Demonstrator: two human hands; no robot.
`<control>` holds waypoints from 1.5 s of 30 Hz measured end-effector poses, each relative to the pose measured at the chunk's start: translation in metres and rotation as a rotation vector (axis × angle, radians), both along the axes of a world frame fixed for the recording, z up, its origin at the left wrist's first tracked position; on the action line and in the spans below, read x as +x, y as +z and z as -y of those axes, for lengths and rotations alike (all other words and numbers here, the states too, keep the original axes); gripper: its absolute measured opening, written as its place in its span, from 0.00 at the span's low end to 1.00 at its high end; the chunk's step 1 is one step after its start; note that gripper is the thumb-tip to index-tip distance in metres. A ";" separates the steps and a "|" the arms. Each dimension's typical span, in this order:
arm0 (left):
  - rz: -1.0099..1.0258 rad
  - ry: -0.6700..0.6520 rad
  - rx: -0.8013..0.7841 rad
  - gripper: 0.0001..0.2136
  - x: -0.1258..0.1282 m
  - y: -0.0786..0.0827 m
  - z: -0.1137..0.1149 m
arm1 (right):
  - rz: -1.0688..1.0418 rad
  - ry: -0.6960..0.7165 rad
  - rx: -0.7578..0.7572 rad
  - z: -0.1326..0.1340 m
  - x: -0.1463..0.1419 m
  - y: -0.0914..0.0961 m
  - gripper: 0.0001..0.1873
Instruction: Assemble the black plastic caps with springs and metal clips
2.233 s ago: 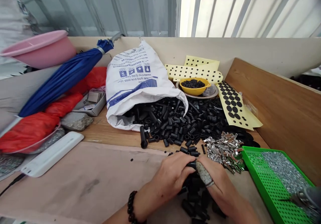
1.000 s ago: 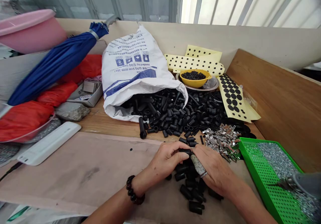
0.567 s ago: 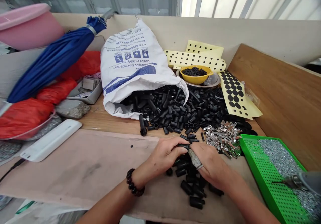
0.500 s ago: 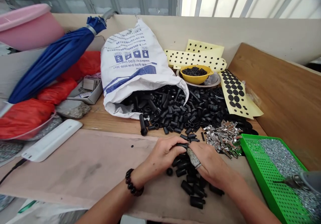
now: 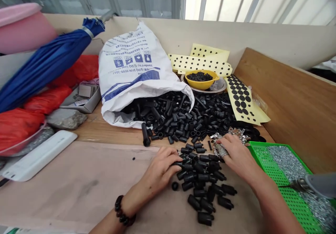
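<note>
My left hand [image 5: 163, 167] is closed by thumb and fingers on a small black plastic cylinder [image 5: 179, 163], largely hidden by the fingertips. Beside it lies a loose group of black plastic cylinders with narrow tips [image 5: 206, 205]. Over the heap of shiny metal clips [image 5: 240, 132], my right hand [image 5: 236, 153] reaches with fingers apart and bent down, its fingertips among the clips. A grey wrap [image 5: 222, 150] covers part of one finger. A short black ring-shaped part [image 5: 175, 185] sits just below the left hand.
Black plastic parts [image 5: 181, 122] spill from a white sack [image 5: 126, 76] behind the hands. A yellow bowl [image 5: 202, 83] of small black pieces stands farther back. On the right are a green tray [image 5: 291, 200] with small metal pieces and a grey power tool [image 5: 321, 185]. Left lies a white device [image 5: 39, 155].
My hands, together on a black cylinder before, are now apart. The right hand has moved right and away from me to the metal clips; the left has shifted slightly left. The view has turned slightly.
</note>
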State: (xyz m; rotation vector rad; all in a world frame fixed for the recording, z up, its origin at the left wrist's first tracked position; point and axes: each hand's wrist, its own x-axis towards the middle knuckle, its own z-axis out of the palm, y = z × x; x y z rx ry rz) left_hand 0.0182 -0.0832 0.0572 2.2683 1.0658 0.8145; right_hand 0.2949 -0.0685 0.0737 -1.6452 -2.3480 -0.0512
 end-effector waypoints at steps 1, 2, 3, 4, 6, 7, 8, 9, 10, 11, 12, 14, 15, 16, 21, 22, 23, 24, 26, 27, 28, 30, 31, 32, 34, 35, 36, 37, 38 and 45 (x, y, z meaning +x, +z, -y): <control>-0.010 -0.012 0.001 0.07 0.000 -0.003 0.000 | 0.046 0.011 0.011 -0.004 0.000 -0.003 0.16; -0.014 -0.018 0.002 0.07 0.000 -0.005 0.001 | 0.079 0.021 0.019 -0.007 -0.001 -0.006 0.16; -0.014 -0.020 0.005 0.07 0.001 -0.006 0.001 | 0.103 0.030 0.024 -0.009 -0.004 -0.006 0.15; -0.008 -0.021 0.008 0.07 0.001 -0.006 0.001 | 0.111 0.038 0.023 -0.011 -0.007 -0.006 0.14; 0.016 -0.017 0.012 0.07 0.002 -0.004 0.002 | 0.074 0.059 0.009 -0.009 -0.016 0.001 0.13; 0.034 -0.013 0.006 0.07 0.002 -0.002 0.002 | 0.037 0.085 -0.009 -0.007 -0.022 0.006 0.13; 0.057 -0.005 -0.009 0.07 0.003 0.001 0.002 | -0.012 0.121 -0.029 -0.002 -0.028 0.011 0.13; 0.080 0.005 -0.036 0.07 0.003 0.004 0.002 | -0.053 0.176 -0.067 0.003 -0.034 0.017 0.12; 0.105 0.016 -0.070 0.06 0.004 0.008 0.003 | -0.079 0.242 -0.098 0.009 -0.041 0.022 0.10; 0.127 0.026 -0.112 0.06 0.005 0.011 0.003 | -0.087 0.298 -0.117 0.015 -0.047 0.026 0.11; 0.147 0.032 -0.152 0.06 0.006 0.014 0.003 | -0.079 0.343 -0.134 0.021 -0.054 0.029 0.12; 0.180 0.034 -0.210 0.07 0.009 0.019 0.004 | -0.037 0.369 -0.127 0.031 -0.064 0.031 0.10; 0.194 0.028 -0.222 0.08 0.010 0.021 0.005 | -0.014 0.369 -0.118 0.034 -0.068 0.030 0.10; 0.204 0.020 -0.224 0.08 0.010 0.022 0.006 | 0.000 0.367 -0.106 0.036 -0.070 0.028 0.09; 0.240 -0.026 -0.134 0.08 0.011 0.023 0.012 | -0.077 0.407 -0.107 0.038 -0.075 0.016 0.09; 0.246 -0.032 -0.110 0.07 0.011 0.022 0.013 | -0.099 0.407 -0.114 0.039 -0.076 0.013 0.09; 0.250 -0.038 -0.086 0.07 0.011 0.020 0.013 | -0.113 0.403 -0.120 0.040 -0.077 0.011 0.09; 0.251 -0.043 -0.065 0.07 0.011 0.019 0.014 | -0.122 0.395 -0.128 0.041 -0.079 0.009 0.09; 0.238 -0.052 -0.050 0.07 0.010 0.015 0.016 | -0.128 0.380 -0.150 0.044 -0.081 0.007 0.09; 0.227 -0.055 -0.054 0.07 0.010 0.013 0.016 | -0.130 0.378 -0.164 0.044 -0.081 0.007 0.09; 0.213 -0.059 -0.062 0.07 0.010 0.011 0.017 | -0.134 0.379 -0.175 0.044 -0.080 0.007 0.09; 0.178 -0.066 -0.081 0.07 0.008 0.008 0.017 | -0.149 0.367 -0.188 0.041 -0.073 0.010 0.08; 0.158 -0.070 -0.084 0.07 0.007 0.007 0.017 | -0.154 0.341 -0.183 0.036 -0.068 0.012 0.08; 0.137 -0.076 -0.083 0.07 0.006 0.007 0.016 | -0.147 0.294 -0.184 0.031 -0.061 0.014 0.08; 0.086 -0.084 -0.085 0.07 0.002 0.005 0.014 | -0.065 0.122 -0.139 0.016 -0.045 0.015 0.09; 0.062 -0.088 -0.086 0.08 0.000 0.004 0.014 | 0.036 0.036 -0.134 0.008 -0.038 0.014 0.08; 0.040 -0.094 -0.090 0.08 -0.002 0.003 0.013 | 0.169 -0.052 -0.127 0.001 -0.032 0.012 0.07; 0.021 -0.101 -0.097 0.08 -0.005 0.002 0.013 | 0.285 -0.114 -0.128 -0.006 -0.028 0.009 0.06; 0.006 -0.109 -0.105 0.09 -0.007 0.001 0.013 | 0.327 -0.138 -0.131 -0.011 -0.025 0.006 0.06; -0.032 -0.129 -0.142 0.09 -0.014 0.001 0.015 | 0.383 -0.165 -0.116 -0.020 -0.030 -0.006 0.08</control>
